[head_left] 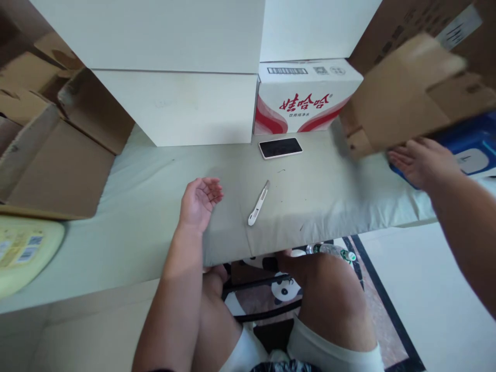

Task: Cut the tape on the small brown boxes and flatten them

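My left hand is held over the pale cloth cover, palm turned up and inward, fingers loosely curled and nothing in it. To its right a white utility knife lies on the cloth with its tip pointing away from me. A smartphone with a dark screen lies beyond the knife. At the right, my right hand is by the lower edge of a tilted brown cardboard box, its fingers loosely extended to the left. The box is partly blurred, and whether the hand bears on it is unclear. A blue package sits behind this hand.
White boxes are stacked at the back, beside a white and red carton. Open cardboard boxes stand at the left, near a yellow-green bottle. A large brown carton stands back right. A plastic bottle lies below the table edge.
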A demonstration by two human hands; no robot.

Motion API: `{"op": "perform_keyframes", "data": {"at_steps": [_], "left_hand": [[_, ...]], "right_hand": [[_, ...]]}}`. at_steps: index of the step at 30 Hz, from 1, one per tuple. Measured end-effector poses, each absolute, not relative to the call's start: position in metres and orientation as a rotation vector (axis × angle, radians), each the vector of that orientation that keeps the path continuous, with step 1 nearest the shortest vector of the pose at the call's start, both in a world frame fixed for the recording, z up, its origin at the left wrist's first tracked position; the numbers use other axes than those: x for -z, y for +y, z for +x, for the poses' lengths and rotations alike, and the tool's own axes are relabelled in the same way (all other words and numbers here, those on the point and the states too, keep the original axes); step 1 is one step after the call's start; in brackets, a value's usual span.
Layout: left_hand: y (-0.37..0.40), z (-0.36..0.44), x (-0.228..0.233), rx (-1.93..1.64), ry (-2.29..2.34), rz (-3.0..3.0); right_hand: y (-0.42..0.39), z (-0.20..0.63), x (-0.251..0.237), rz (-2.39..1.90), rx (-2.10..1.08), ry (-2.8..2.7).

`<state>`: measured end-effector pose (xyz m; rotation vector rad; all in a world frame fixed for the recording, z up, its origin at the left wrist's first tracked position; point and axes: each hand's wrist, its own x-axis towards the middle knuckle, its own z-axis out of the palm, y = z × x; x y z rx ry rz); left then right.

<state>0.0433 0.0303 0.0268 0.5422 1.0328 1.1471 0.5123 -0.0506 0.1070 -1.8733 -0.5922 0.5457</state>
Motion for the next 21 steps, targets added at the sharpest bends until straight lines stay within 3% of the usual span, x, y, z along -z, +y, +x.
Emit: {"op": "perform_keyframes", "data": {"at_steps": [3, 7, 14, 21], "left_hand": [[0.033, 0.039, -0.026, -1.162, 1.024, 0.556], [0.036, 0.034, -0.028, -1.213, 1.032, 0.547], [0.03, 0.033, -0.036, -1.311, 0.965, 0.484], [0.021, 0.009, -0.046, -1.614, 0.933, 0.33]], "right_hand": [[-0.008, 0.501, -0.11, -1.866, -0.764, -0.55], [-0.017, 0.464, -0.086, -1.866, -0.986, -0.608], [-0.046, 0.434, -0.075, -2.022, -1.066, -0.742], [-0.025, 0.363, -0.087, -2.024, -1.127, -1.282]]}}
